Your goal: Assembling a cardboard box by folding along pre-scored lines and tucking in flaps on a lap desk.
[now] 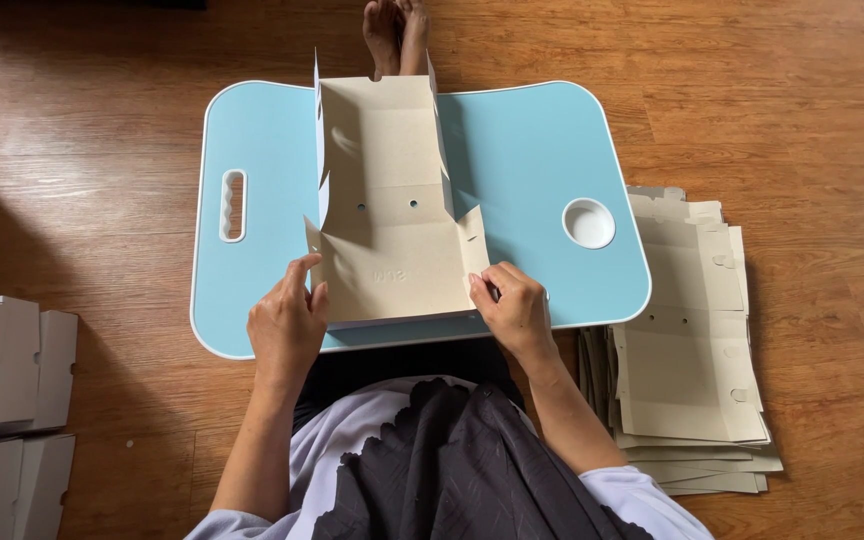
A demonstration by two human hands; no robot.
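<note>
A person sits on a wooden floor (102, 150) with a light blue lap desk (532, 160) across the legs, and a flat cardboard box blank (392, 210) lies on the middle of it, its long axis running away from the body. The blank's side flaps stand partly upright along the far half, and two small round holes show near its centre. The left hand (287, 325) grips the blank's near left corner, thumb on top and fingers curled at the edge. The right hand (514, 308) pinches the near right corner, fingers bent over a side flap; whether the flap is being folded or only held is hard to tell from this angle. The desk has a slotted handle (233, 205) on the left and a round cup recess (589, 222) on the right. A stack of flat blanks (692, 340) lies on the floor just beside the desk's right edge. Folded grey boxes (7, 400) sit on the floor at the far left. Bare feet (397, 35) show beyond the desk.
</note>
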